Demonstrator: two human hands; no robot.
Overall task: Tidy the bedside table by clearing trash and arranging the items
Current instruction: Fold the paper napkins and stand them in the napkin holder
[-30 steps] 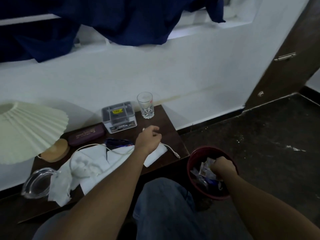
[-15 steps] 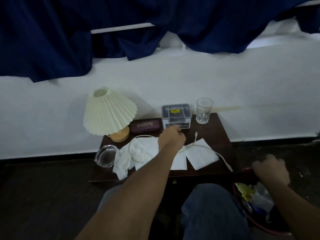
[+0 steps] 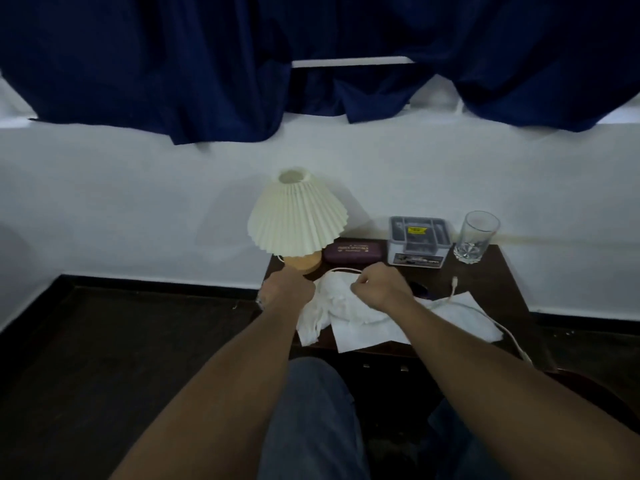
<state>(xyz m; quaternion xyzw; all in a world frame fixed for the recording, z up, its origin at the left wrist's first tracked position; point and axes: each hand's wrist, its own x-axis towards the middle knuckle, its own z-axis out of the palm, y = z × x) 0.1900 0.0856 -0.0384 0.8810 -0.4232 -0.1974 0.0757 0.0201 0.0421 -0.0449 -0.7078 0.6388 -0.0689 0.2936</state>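
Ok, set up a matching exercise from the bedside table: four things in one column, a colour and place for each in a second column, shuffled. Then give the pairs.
Things
1. lamp
2. glass
3. case
4. cable

Descriptions
A. clear, at the back right corner of the table
B. dark purple, lying between the lamp and the grey box
C. cream, with a pleated shade, at the back left
D. white and thin, running toward the table's front right edge

Pairs: 1-C, 2-A, 3-B, 4-D
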